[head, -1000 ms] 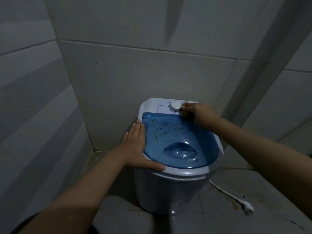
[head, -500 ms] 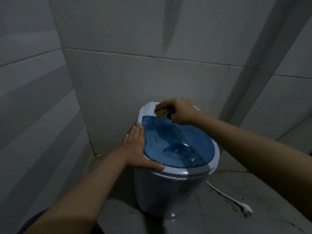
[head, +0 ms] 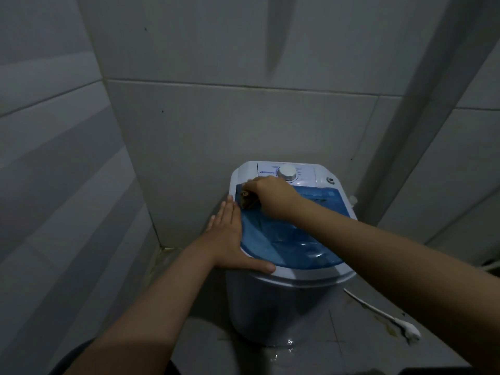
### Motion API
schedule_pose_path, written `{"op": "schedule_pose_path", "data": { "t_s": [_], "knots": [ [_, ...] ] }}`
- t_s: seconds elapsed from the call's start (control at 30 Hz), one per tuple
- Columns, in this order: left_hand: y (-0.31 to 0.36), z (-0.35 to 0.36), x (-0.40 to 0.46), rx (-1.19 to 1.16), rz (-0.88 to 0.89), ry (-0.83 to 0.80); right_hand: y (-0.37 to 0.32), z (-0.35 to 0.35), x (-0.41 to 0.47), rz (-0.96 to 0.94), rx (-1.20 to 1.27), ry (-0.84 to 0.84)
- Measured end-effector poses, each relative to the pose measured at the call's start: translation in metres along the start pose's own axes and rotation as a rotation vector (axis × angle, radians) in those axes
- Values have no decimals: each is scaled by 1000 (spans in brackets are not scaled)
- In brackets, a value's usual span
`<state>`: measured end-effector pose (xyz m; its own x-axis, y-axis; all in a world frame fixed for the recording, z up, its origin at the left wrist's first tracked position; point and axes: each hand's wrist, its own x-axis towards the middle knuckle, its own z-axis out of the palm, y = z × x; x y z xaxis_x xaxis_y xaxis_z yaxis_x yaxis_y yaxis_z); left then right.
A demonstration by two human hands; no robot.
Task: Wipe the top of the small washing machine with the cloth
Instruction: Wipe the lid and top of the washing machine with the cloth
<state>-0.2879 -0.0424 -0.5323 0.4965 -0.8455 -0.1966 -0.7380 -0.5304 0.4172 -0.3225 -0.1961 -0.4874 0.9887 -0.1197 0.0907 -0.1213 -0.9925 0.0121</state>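
Note:
A small white washing machine [head: 273,307] with a blue see-through lid [head: 292,239] stands on the floor in a tiled corner. A white dial [head: 287,172] sits on its back panel. My right hand [head: 273,197] is closed on a small brownish cloth [head: 248,200] and presses it on the lid's far left corner. My left hand [head: 230,239] lies flat with fingers together against the left rim of the machine, thumb along the front edge, holding nothing.
Grey tiled walls [head: 189,125] close in at the left and behind the machine. A white power cord with its plug [head: 411,332] lies on the stained floor to the right. A pipe-like column [head: 422,104] runs up the right corner.
My right hand with the cloth has swept from the dial at the back right across to the lid's far left corner. My left hand has stayed on the left rim.

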Motion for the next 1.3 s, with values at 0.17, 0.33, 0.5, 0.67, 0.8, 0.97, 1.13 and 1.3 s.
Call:
{"op": "schedule_pose_path", "data": {
  "t_s": [0.17, 0.33, 0.5, 0.67, 0.8, 0.97, 1.13, 1.3],
  "knots": [
    [-2, 2, 1, 10, -2, 8, -8, -7, -48, -88, 72, -40],
    [0, 1, -3, 14, -14, 10, -12, -10, -87, -141, 96, -106],
    [1, 1, -3, 19, -21, 8, -8, -22, -104, -171, 116, -205],
    [1, -1, -4, -3, -11, 1, 4, -57, -89, -98, 142, -411],
    [1, -1, -3, -2, 0, -14, 16, -68, -59, 72, 241, -186],
    [1, -2, 0, 24, -3, -20, 31, -35, -18, 154, 132, -38],
    [2, -3, 1, 32, -18, -33, 35, -8, -17, 136, -10, -1],
    [3, -3, -1, 30, -31, -39, 36, -13, -46, 104, -28, -3]
  ]
}}
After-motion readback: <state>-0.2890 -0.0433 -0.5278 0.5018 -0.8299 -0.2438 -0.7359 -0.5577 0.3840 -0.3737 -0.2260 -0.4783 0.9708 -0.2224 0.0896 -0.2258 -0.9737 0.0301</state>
